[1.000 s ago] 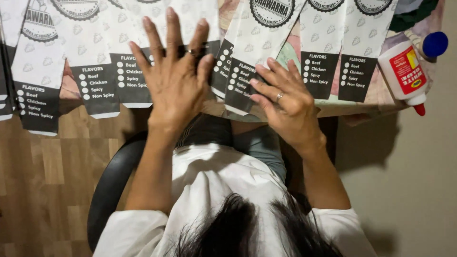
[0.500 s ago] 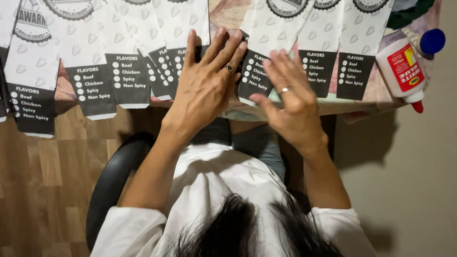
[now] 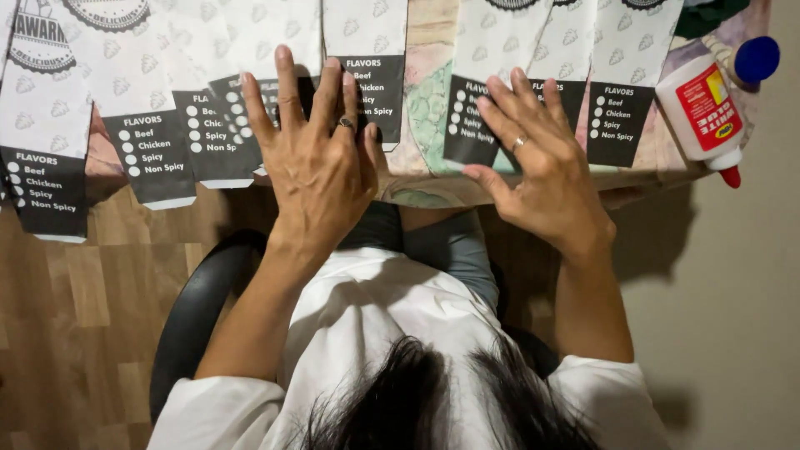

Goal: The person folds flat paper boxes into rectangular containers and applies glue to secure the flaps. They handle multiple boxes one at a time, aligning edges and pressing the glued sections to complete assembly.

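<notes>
Both hands flat, palms down, left hand (image 3: pixel 315 162) fingers spread, right hand (image 3: pixel 542 162) prob. pressing

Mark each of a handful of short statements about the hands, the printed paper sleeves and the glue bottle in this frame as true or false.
1. The left hand lies flat with spread fingers on the overlapping paper sleeves. True.
2. The right hand grips the glue bottle. False: it rests on a paper sleeve; the bottle lies apart, to its right.
3. The glue bottle has a red tip and a blue end. True.
4. Both hands wear a ring. True.
5. The sleeves are laid in one neat stack. False: they are spread in a row along the table edge, their dark ends overhanging.
</notes>
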